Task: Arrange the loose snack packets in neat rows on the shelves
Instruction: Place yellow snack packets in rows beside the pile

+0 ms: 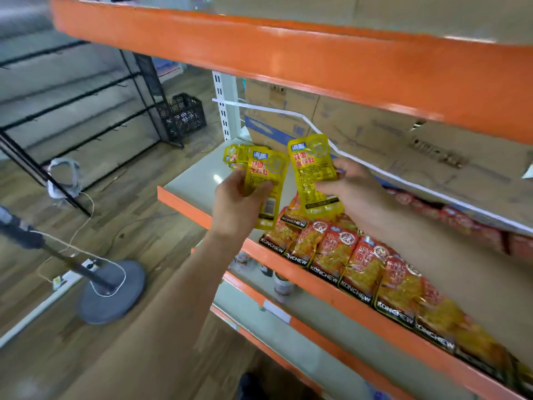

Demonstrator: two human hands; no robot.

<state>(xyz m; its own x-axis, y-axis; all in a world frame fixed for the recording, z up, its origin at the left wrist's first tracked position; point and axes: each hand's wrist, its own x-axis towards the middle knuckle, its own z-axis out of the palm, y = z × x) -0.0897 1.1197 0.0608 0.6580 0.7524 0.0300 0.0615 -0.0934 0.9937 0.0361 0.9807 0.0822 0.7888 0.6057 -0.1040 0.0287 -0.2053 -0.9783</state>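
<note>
My left hand (239, 206) grips a yellow snack packet (266, 186) by its lower half, held upright above the middle shelf (196, 180). My right hand (350, 187) holds a second yellow packet (313, 171) of the same kind, just right of the first. Behind the left packet, a few more yellow packets (234, 155) stand near the back left of the shelf. A row of orange-red KONCHEW packets (343, 261) lies along the shelf's front edge, running right under my right forearm.
Cardboard boxes (360, 122) fill the back of the shelf behind a white wire rail (317, 128). An orange shelf (288, 53) hangs overhead. Lower shelves hold small jars (282, 284). A round-based stand (111, 290), a black crate (184, 114) and a black rack (86, 90) stand on the wooden floor at left.
</note>
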